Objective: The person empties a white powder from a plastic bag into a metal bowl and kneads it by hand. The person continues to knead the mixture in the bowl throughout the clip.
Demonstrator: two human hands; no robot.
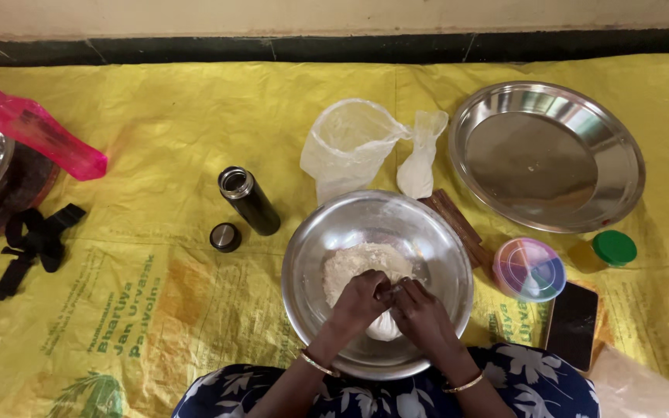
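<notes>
A steel mixing bowl (427, 232) sits on the yellow sheet in front of me with a heap of pale flour (354, 262) inside. Over the near side of the bowl, my left hand (359, 300) and my right hand (421, 311) meet, fingers pinched together on a small white bag or lump (385, 328) that hangs just below them. Whether it is a plastic pouch or dough is unclear. Both wrists wear thin gold bangles.
An open dark flask (248, 200) and its cap (225, 237) stand left of the bowl. Two crumpled plastic bags (350, 143) lie behind it. A large steel plate (547, 155), a multi-colour spice box (530, 268), a green-lidded jar (612, 248), a phone (572, 323) and a pink bottle (36, 128) lie around.
</notes>
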